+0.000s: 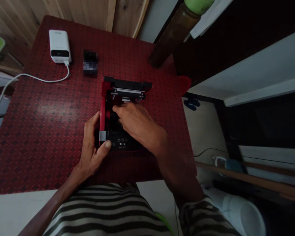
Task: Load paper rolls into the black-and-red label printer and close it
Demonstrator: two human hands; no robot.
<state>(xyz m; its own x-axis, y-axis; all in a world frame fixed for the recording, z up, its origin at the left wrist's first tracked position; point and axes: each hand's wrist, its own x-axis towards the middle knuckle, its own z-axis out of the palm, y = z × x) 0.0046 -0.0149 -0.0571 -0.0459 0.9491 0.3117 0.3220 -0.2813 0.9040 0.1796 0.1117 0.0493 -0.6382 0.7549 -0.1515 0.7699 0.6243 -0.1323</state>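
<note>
Head view | patterned table (46,137), wooden wall (88,13) behind | we're clasping red-black device (115,135) with left hand (91,146) | right hand (140,124) reaching inside, hold unclear

Here we've got white print (122,140) and icons (122,144) on the black front panel (131,142) of the device (113,124), too tiny to read; the white power bank's (59,42) faint lettering (57,32) and display (60,53) beat us too.
</note>
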